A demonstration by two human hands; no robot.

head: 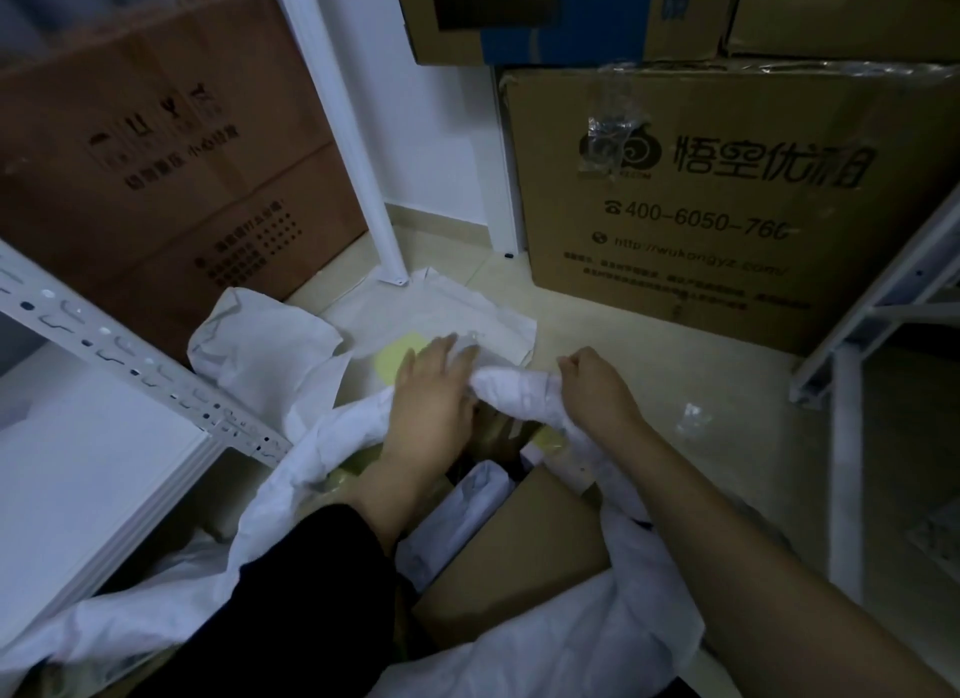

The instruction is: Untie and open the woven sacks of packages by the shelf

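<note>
Both hands at sack rim: right hand fisted on it at 3 o'clock, left hand flat-fingered at 9, rim's long axis running 9-to-3.

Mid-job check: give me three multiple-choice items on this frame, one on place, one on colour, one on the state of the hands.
1. The big printed carton stands:
A. on the floor, right of the white post
B. inside the sack
C. on the person's lap

2. The sack fabric is:
A. blue
B. white
C. red

3. The right hand:
A. hangs idle
B. presses the carton
C. grips the sack's rolled rim

Key: 1 A, it stands on the floor tiles right of the white post. 2 B, white cloth. 3 C, fingers curl round the rim; the left hand rests flat on it.
</note>
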